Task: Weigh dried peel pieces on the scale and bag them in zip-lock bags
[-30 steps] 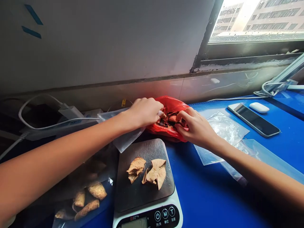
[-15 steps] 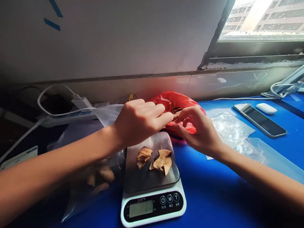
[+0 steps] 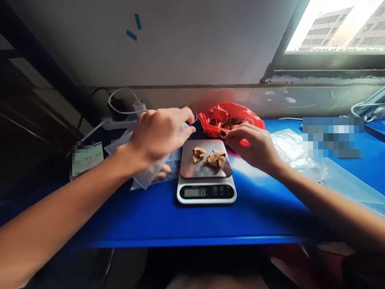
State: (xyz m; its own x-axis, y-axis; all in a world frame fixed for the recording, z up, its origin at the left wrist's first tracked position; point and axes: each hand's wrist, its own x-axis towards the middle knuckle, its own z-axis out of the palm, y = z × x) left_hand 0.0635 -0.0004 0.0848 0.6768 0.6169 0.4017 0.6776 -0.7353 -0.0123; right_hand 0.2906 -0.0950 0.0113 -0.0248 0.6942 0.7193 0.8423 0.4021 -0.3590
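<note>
My left hand [image 3: 159,134] hovers left of the scale, smeared by motion. Its fingers are closed on the edge of an empty clear plastic bag [image 3: 144,176] that hangs under the wrist. My right hand [image 3: 255,146] is at the scale's far right corner, beside the red plastic bag [image 3: 234,114]. It pinches a small dark dried piece [image 3: 223,134]. The digital kitchen scale [image 3: 206,192] stands on the blue table [image 3: 180,224]. Two tan dried slices [image 3: 210,157] lie on its steel plate, and its display is lit.
A second clear bag with dried slices [image 3: 164,172] lies under my left hand. More clear bags [image 3: 294,156] lie to the right. A power strip with white charger and cable [image 3: 136,108] sits at the back left, and a label card [image 3: 87,158] at the far left. The table's front edge is close.
The view has pulled back from the table. My left hand moved left, away from the red bag, with the clear bag. My right hand drew out of the red bag toward the scale.
</note>
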